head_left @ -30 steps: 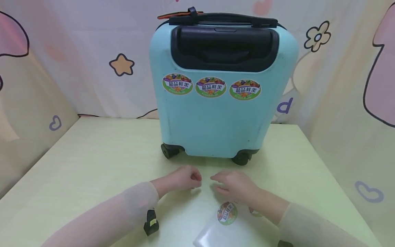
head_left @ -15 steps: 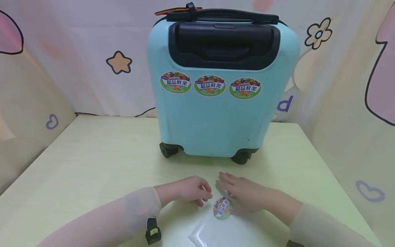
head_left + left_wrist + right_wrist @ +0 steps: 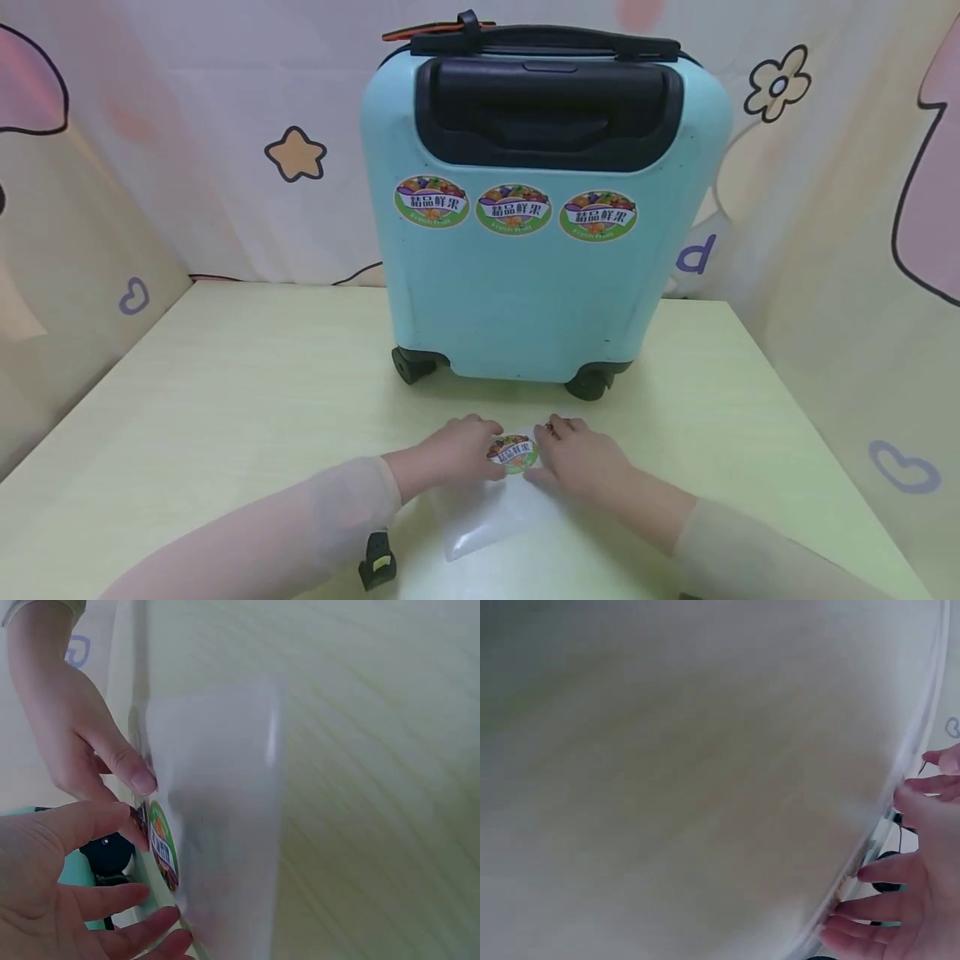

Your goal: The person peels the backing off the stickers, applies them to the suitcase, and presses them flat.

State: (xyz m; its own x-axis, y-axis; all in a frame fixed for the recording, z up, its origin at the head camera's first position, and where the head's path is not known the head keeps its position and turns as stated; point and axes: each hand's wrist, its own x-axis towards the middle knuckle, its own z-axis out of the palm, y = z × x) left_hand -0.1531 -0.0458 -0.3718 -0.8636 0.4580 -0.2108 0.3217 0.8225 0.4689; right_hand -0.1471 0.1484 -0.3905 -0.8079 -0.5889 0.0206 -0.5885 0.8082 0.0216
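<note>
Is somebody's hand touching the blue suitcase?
No, the left hand and right hand are down by the sheet, with table showing between them and the suitcase.

Head view high, forward and down; wrist views close, sideways, hands (image 3: 450,454) (image 3: 583,458) in both, the hazy right apparently low.

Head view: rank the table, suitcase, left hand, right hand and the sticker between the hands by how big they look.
Largest to smallest:
1. Table
2. Suitcase
3. Left hand and right hand: too alike to rank
4. Sticker between the hands
</note>
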